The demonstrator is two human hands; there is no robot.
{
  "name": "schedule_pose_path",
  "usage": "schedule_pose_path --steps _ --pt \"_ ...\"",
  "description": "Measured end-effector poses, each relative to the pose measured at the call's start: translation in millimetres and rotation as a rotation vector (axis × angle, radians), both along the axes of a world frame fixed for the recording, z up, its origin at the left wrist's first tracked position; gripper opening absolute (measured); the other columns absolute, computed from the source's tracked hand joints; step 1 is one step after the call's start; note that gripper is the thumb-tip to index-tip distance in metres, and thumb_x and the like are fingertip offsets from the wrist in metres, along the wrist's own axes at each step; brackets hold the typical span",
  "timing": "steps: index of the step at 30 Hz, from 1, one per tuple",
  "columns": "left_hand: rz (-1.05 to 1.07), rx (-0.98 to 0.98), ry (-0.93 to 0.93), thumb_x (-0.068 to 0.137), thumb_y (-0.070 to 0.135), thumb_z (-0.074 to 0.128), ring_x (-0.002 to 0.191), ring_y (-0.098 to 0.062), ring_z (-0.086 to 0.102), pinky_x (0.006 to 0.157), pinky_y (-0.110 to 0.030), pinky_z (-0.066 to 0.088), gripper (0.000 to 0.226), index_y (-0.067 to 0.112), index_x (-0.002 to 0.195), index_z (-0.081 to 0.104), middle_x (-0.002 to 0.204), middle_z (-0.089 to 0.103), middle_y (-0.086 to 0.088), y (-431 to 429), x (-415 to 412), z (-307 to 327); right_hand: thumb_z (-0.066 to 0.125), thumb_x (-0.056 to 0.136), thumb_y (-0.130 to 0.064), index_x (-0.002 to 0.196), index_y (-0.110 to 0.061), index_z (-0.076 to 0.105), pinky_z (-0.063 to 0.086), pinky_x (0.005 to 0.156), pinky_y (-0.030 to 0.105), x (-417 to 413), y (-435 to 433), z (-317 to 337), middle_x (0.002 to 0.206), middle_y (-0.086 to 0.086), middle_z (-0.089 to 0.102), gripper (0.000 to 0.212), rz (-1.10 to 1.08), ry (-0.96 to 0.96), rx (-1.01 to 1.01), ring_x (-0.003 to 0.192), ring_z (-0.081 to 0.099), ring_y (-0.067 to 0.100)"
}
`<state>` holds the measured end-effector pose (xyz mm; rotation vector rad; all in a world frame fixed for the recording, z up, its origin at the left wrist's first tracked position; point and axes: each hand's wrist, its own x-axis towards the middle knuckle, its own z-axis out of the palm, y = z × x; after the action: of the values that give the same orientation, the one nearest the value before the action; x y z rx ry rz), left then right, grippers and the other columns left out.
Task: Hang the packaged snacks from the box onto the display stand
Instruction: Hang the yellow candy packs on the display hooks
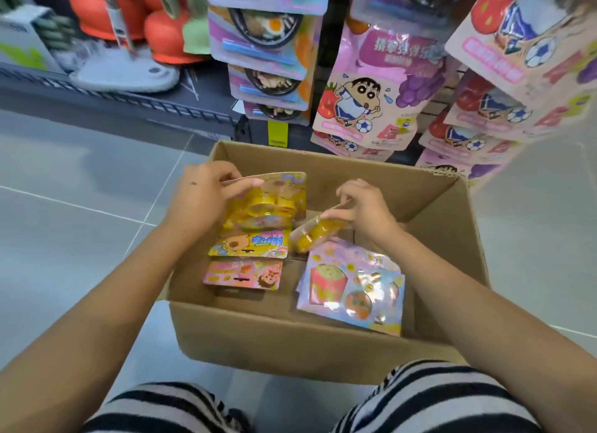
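Sitting on grey tiled floor (80, 180), cardboard box (274, 342), shelves (113, 99) behind

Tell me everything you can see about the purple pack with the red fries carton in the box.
The purple pack is a pastel card with a shiny clear plastic front, showing a red fries carton and round burger-like pieces. It lies face up in the near right corner of the cardboard box, on top of similar packs whose edges show beneath it. No hand touches it.
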<state>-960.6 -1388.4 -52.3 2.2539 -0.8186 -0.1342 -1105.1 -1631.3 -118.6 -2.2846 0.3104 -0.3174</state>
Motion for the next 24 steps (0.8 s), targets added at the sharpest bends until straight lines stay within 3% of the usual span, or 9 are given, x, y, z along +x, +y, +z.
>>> schedule_pose_path --steps 3,5,7,12,15,18,21,24 --pt "0.144 -0.123 0.071 0.070 0.052 0.072 0.044 -0.003 0.044 0.046 -0.017 0.030 0.041 0.019 0.054 0.055 0.046 0.047 0.007 -0.5 9.1 12.6 0.073 0.061 -0.064 0.055 0.003 0.048 0.043 0.055 0.037 0.6 0.5 15.6 0.057 0.016 0.059 0.072 -0.122 -0.054 0.104 0.056 0.051 0.027" --pt "0.225 -0.136 0.099 0.071 0.047 0.077 0.040 -0.003 0.040 0.040 -0.015 0.026 0.046 0.013 0.054 0.052 0.042 0.042 0.006 0.1 15.1 13.3 0.081 0.067 -0.042 0.058 0.005 0.055 0.044 0.054 0.024 2.1 -5.0 23.0 0.054 0.002 0.059 0.054 -0.208 -0.003 0.156 0.051 0.049 0.003" --pt "0.263 -0.090 0.146 0.070 0.045 0.079 0.039 -0.003 0.041 0.039 -0.014 0.028 0.045 0.011 0.059 0.053 0.048 0.044 0.002 1.1 19.6 8.5 0.079 0.076 -0.030 0.061 0.004 0.058 0.040 0.051 0.015 3.7 -13.1 25.6 0.058 0.002 0.060 0.043 -0.248 0.072 0.170 0.049 0.050 -0.001" --pt "0.150 0.024 0.347 0.069 0.025 0.084 0.045 0.004 0.056 0.046 -0.015 0.042 0.027 0.021 0.064 0.058 0.063 0.061 0.005 2.1 22.5 -5.5 0.071 0.086 -0.018 0.064 -0.010 0.060 0.035 0.052 0.010 -2.8 -29.0 14.1 0.062 -0.009 0.057 0.025 -0.216 0.261 0.224 0.051 0.051 -0.009" --pt "0.130 0.006 0.374 0.072 0.026 0.081 0.048 0.009 0.059 0.048 -0.016 0.044 0.018 0.025 0.068 0.064 0.058 0.065 0.013 3.8 22.6 -11.9 0.070 0.085 -0.010 0.068 -0.016 0.067 0.045 0.059 0.015 -8.8 -34.7 10.1 0.068 -0.005 0.067 0.019 -0.225 0.215 0.476 0.060 0.057 -0.004" --pt "0.179 -0.159 0.474 0.075 0.028 0.078 0.053 0.004 0.064 0.050 -0.011 0.049 0.011 0.023 0.071 0.068 0.057 0.068 0.018 6.3 24.1 -10.8 0.067 0.087 -0.011 0.074 -0.013 0.068 0.051 0.060 0.022 -12.4 -30.4 3.3 0.071 -0.002 0.073 0.013 -0.347 0.129 0.765 0.066 0.065 0.012" --pt "0.266 -0.240 0.618 0.077 0.029 0.076 0.059 -0.002 0.067 0.056 -0.014 0.053 0.007 0.023 0.075 0.072 0.063 0.072 0.012 9.2 20.7 4.9 0.068 0.087 -0.016 0.077 -0.012 0.068 0.053 0.064 0.024 -13.0 -20.7 13.9 0.076 -0.001 0.073 0.011 -0.463 0.118 0.813 0.071 0.066 0.012" --pt "0.376 -0.281 0.722 0.078 0.023 0.076 0.059 -0.006 0.068 0.058 -0.020 0.054 0.012 0.023 0.066 0.075 0.063 0.073 0.008 13.4 10.7 39.9 0.067 0.088 -0.020 0.079 -0.012 0.068 0.053 0.063 0.022 -19.9 -11.3 54.0 0.080 0.001 0.071 0.012 -0.539 0.153 0.826 0.071 0.065 0.010"
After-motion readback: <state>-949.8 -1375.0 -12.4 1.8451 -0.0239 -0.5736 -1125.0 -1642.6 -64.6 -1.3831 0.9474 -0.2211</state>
